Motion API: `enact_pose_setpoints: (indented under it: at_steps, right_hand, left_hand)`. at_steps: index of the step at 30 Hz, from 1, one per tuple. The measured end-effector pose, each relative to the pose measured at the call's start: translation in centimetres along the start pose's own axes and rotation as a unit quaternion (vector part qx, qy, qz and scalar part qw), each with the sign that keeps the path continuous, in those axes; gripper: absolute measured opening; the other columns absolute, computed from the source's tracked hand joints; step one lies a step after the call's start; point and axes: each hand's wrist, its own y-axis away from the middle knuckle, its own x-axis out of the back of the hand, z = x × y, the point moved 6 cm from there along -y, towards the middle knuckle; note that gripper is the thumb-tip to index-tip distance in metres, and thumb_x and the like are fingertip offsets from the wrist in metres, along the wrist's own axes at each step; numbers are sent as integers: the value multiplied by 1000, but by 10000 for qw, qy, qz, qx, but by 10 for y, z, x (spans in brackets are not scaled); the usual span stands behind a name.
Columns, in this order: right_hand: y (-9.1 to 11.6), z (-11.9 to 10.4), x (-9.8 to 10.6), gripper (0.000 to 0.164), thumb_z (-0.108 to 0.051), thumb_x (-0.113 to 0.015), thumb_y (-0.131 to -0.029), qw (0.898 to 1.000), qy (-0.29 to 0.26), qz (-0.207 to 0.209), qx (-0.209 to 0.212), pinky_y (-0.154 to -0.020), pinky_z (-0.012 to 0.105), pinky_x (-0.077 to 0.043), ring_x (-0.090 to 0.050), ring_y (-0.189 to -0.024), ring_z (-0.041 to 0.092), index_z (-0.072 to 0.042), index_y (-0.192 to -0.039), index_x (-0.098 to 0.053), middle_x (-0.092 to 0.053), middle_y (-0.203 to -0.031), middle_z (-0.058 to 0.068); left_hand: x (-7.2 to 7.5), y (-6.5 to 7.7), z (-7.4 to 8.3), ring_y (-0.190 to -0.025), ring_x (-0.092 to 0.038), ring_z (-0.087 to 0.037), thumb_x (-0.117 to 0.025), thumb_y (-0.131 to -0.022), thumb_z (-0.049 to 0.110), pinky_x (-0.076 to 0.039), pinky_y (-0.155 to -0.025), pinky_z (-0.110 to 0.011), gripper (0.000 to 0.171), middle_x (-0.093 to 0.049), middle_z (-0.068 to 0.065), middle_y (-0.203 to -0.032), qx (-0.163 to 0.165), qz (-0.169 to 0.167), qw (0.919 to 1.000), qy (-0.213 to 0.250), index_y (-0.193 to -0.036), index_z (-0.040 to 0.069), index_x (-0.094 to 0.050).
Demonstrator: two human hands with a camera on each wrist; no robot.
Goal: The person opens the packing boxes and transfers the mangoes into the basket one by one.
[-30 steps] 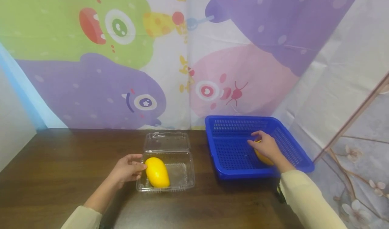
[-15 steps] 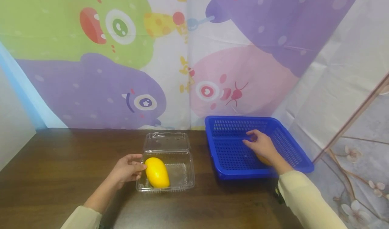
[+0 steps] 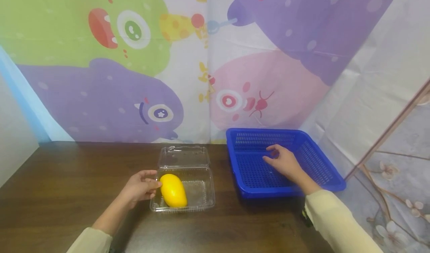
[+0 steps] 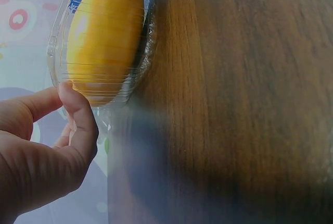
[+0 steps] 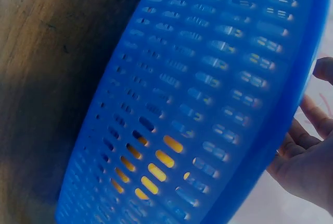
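Observation:
A yellow mango (image 3: 173, 190) lies in the left half of a clear plastic clamshell box (image 3: 202, 195), whose lid is folded back. My left hand (image 3: 139, 186) pinches the box's left rim between thumb and fingers, right beside the mango; the left wrist view shows the thumb at the rim. Over the blue plastic basket (image 3: 268, 192), my right hand (image 3: 285, 164) hovers with fingers loosely bent and nothing between them. Another yellow fruit (image 5: 157, 173) shows through the slots of the basket wall in the right wrist view; in the head view it is hidden behind the right hand and forearm.
Both containers stand on a dark brown wooden table (image 3: 77, 178), box left, basket right, with a narrow gap between. A cartoon-printed cloth (image 3: 127, 88) hangs behind them. On the right, a pale flowered panel (image 3: 393, 193) rises close to the basket.
My right hand has drifted left within the basket, away from the fruit under it, which has passed out of sight in the head view. The left hand, box and mango stay put.

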Motion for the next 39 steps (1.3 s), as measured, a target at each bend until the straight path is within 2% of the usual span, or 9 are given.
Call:
enact_pose_setpoints:
  at_steps: [11,18,26,39]
  right_hand:
    - [3,-13,-3,42,-35,-66,-84,9999,126,-109,-34,-80,45,-52,-62,-97,29,-11,-118,-59,-65,-109,16]
    - [7,-23,-6,40,-28,-66,-84,9995,-70,-141,266,-78,44,-53,-62,-93,31,-5,-116,-60,-64,-105,20]
    - [7,-31,-7,38,-30,-68,-83,9990,-84,-143,406,-76,40,-53,-62,-89,25,-9,-114,-61,-64,-103,18]
    - [12,-51,-11,38,-31,-68,-83,9980,-209,-333,496,-82,43,-53,-61,-95,29,-11,-115,-61,-65,-106,14]
  left_hand:
    - [1,0,-2,-64,-53,-12,-66,-84,8,-54,-58,-21,61,-58,-7,-89,44,54,10000,-8,-135,-6,-34]
    - [0,0,-2,-65,-53,-12,-66,-85,8,-54,-58,-21,63,-58,-6,-89,-1,-16,10000,28,-136,-7,-32]
    - [0,0,-1,-65,-53,-12,-66,-85,8,-54,-58,-22,63,-58,-7,-91,13,9,10000,8,-137,-7,-32]
    - [0,-1,0,-64,-53,-11,-66,-84,7,-54,-58,-21,63,-58,-7,-90,-3,17,10000,67,-136,-7,-32]
